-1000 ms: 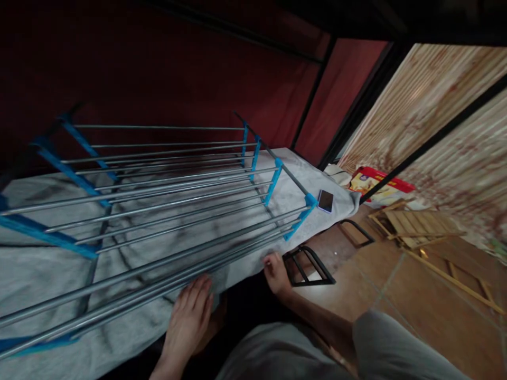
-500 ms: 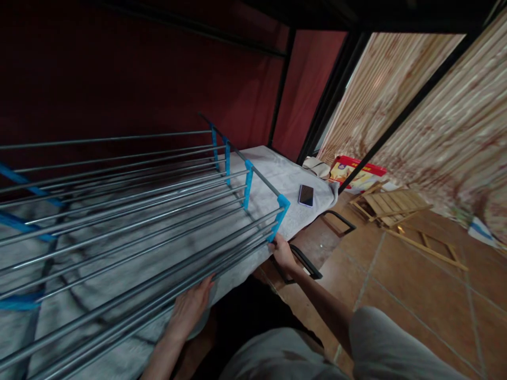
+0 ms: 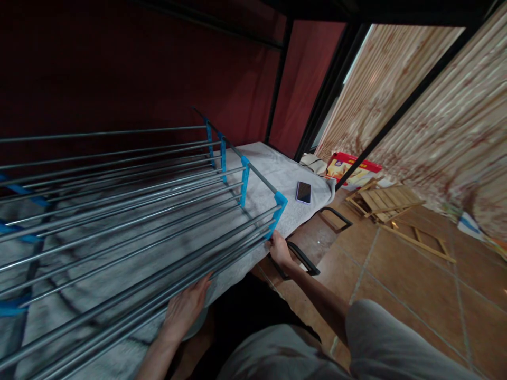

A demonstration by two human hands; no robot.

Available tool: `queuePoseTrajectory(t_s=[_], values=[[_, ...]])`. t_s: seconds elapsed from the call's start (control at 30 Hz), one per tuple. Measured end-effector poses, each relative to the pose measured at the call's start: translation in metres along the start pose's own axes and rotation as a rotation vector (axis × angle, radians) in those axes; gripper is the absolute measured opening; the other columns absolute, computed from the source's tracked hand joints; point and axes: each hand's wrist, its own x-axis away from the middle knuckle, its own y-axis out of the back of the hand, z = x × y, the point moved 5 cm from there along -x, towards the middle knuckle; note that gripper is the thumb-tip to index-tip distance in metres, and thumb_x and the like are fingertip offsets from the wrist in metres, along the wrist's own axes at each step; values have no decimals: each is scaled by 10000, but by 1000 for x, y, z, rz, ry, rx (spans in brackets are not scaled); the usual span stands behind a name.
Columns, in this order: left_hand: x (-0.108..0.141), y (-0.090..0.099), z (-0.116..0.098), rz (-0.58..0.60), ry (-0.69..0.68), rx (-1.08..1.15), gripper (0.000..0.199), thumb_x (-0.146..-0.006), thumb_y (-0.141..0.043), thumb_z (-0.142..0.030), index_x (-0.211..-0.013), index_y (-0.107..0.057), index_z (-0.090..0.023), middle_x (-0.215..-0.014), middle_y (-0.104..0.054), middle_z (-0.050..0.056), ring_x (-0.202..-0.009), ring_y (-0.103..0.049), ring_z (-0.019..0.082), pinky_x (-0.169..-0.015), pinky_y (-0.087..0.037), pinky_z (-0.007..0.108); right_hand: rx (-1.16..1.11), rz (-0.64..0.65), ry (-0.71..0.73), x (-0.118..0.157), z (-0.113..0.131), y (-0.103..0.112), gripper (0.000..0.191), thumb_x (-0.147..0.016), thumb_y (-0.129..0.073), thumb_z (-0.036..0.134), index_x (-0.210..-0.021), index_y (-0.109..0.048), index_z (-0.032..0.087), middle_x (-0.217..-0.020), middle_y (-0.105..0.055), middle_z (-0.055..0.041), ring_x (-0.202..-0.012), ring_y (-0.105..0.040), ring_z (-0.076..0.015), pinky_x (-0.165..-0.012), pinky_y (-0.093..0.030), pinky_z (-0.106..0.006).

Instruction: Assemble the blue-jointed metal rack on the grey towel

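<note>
A clothes drying rack (image 3: pixel 158 202) of grey metal rods with blue plastic joints lies across the bed's left and middle part. Its near corner has a blue bracket (image 3: pixel 278 214). Just below that bracket, my right hand (image 3: pixel 281 249) is closed around the end of the rack's lower edge. My left hand (image 3: pixel 186 306) grips the near outer rods further left, its fingertips partly hidden behind them. Both hands are at the side of the rack closest to my body.
A phone (image 3: pixel 303 192) lies on the pale bed cover (image 3: pixel 259 158). Black metal handles (image 3: pixel 303 257) jut out beside the bed. A folded wooden stool-like frame (image 3: pixel 390 201) and a red-yellow box (image 3: pixel 352 170) are on the tiled floor, near a striped curtain (image 3: pixel 431 121).
The view has shifted slightly, so the whole scene sits a little further left and up. Both hands keep their places on the drying rack.
</note>
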Motion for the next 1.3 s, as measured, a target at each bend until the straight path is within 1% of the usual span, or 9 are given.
queuePoseTrajectory(t_s=[0.17, 0.33, 0.5, 0.67, 0.8, 0.93, 1.1, 1.2, 1.3], values=[[2, -2, 5, 38, 32, -13, 475, -1035, -274, -291, -1459, -484, -256, -1348, -637, 64, -1198, -633, 245, -1042, -475, 383, -5, -8, -5, 2, 1, -2, 293, -717, -496, 122, -985, -564, 220, -973, -636, -41, -909, -614, -212, -890, -500, -385], [2, -5, 10, 94, 60, -1, 484, -1038, -261, -293, -1481, -455, -259, -1314, -660, 74, -1137, -668, 253, -967, -517, 384, -12, 6, -2, 2, 0, -1, 281, -720, -509, 121, -973, -570, 227, -959, -633, -33, -920, -610, -211, -908, -493, -386], [2, -4, 10, 62, 44, 22, 477, -1040, -257, -308, -1444, -501, -235, -1312, -659, 87, -1150, -661, 268, -963, -514, 397, -32, 21, 10, 3, 0, -2, 296, -743, -515, 138, -1023, -569, 218, -996, -650, -39, -942, -622, -209, -931, -491, -390], [1, -3, 9, 87, 59, 45, 478, -1036, -271, -291, -1463, -478, -233, -1244, -698, 94, -1103, -686, 263, -944, -523, 392, -27, 19, 17, 4, 1, -2, 341, -752, -510, 142, -1079, -565, 224, -1062, -653, -51, -1002, -620, -218, -966, -479, -407], [0, -3, 13, 86, 66, 62, 471, -1028, -287, -297, -1426, -526, -219, -1302, -664, 91, -1145, -665, 275, -971, -518, 405, -19, 22, 33, 5, 3, -1, 304, -757, -515, 160, -1048, -573, 224, -1017, -661, -47, -959, -632, -224, -930, -496, -408], [1, -4, 17, 70, 48, 87, 464, -1025, -299, -325, -1413, -542, -252, -1322, -652, 71, -1196, -636, 254, -991, -512, 373, -9, 18, 26, 6, 5, 0, 304, -755, -504, 155, -1042, -569, 233, -1016, -663, -45, -958, -637, -225, -919, -502, -402], [2, -4, 15, 81, 36, 107, 469, -1023, -291, -307, -1431, -516, -253, -1330, -646, 77, -1185, -643, 263, -994, -509, 409, 38, 13, 21, 7, 8, -1, 291, -754, -499, 147, -1024, -558, 240, -1023, -653, -46, -969, -626, -225, -935, -492, -398], [1, -5, 16, 69, 39, 93, 472, -1027, -282, -323, -1432, -517, -258, -1326, -649, 82, -1182, -645, 266, -977, -515, 406, 71, 9, 6, 7, 8, -2, 248, -767, -497, 160, -995, -553, 238, -984, -645, -48, -938, -624, -230, -908, -497, -397], [1, -9, 18, 80, 59, 104, 475, -1027, -284, -329, -1447, -500, -279, -1318, -656, 69, -1146, -666, 265, -953, -523, 397, 77, 6, 3, 8, 9, -2, 258, -764, -503, 159, -1002, -560, 242, -990, -649, -46, -936, -622, -227, -901, -496, -387]])
